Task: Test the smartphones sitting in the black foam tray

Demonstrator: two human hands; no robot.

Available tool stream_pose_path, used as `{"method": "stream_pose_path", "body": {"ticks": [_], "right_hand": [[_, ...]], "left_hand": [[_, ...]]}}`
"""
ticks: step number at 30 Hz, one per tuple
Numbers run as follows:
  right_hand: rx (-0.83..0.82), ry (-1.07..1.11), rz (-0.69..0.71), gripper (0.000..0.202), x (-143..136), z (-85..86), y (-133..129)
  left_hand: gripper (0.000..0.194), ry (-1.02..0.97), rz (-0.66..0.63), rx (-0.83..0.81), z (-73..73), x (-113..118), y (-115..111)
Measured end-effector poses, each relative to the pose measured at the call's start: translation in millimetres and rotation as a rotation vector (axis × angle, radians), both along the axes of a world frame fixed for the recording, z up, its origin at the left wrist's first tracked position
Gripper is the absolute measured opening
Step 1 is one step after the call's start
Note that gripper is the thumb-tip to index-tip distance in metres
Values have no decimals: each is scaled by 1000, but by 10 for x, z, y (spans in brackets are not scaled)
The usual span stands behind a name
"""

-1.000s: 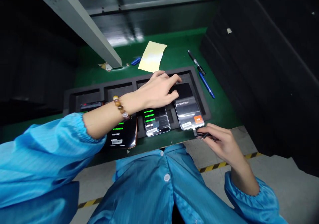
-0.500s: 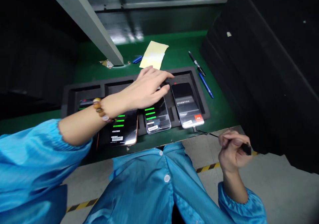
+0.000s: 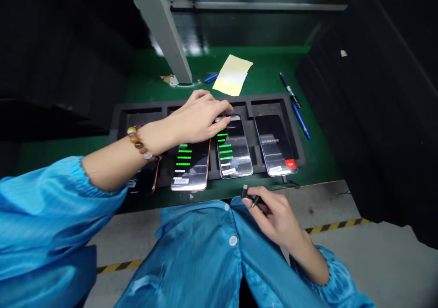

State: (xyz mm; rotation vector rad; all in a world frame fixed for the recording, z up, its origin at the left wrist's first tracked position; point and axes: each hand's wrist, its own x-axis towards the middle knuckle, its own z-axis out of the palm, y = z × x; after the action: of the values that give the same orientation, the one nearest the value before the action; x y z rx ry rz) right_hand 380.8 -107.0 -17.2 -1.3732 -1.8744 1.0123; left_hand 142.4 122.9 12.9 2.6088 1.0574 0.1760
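Note:
A black foam tray (image 3: pixel 116 116) on the green bench holds several phones lying side by side. My left hand (image 3: pixel 196 116), with a bead bracelet on the wrist, rests its fingertips on the top end of the middle phone (image 3: pixel 234 155), whose screen shows green text. To its right lies a phone (image 3: pixel 275 146) with a grey screen and a red button. To its left lies an orange-edged phone (image 3: pixel 190 166). My right hand (image 3: pixel 273 214) is below the bench edge, pinching the plug of a black cable (image 3: pixel 246 193) that points toward the middle phone's lower end.
A yellow paper sheet (image 3: pixel 232 75), a small blue object (image 3: pixel 210 77), a black pen (image 3: pixel 289 90) and a blue pen (image 3: pixel 301 121) lie on the green mat behind and right of the tray. A grey post (image 3: pixel 164 29) rises behind. A dark wall (image 3: pixel 369 116) stands at right.
My right hand, holding the cable plug, pulled away from the rightmost phone and moved left, to below the middle phone. My left hand shifted from the rightmost phone to the middle one.

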Motion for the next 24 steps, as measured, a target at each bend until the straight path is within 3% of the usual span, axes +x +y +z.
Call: {"method": "stream_pose_path", "body": {"ticks": [3,9,20,24], "right_hand": [[-84,-61,-30,19,-48,-45,37],[-221,-76,53,22,-8,-55,133],[-380,-22,-15,28,-26,-51,183],[-392,-33,25,30,-33,-7,215]], "left_hand": [[48,9,3,-11,-1,-13,-10],[46,-48,-12,-12,-7,-37,34],[49,-42,-59,-31,-23,-51,91],[48,-42,-58,-36,-16,-50,91]]}}
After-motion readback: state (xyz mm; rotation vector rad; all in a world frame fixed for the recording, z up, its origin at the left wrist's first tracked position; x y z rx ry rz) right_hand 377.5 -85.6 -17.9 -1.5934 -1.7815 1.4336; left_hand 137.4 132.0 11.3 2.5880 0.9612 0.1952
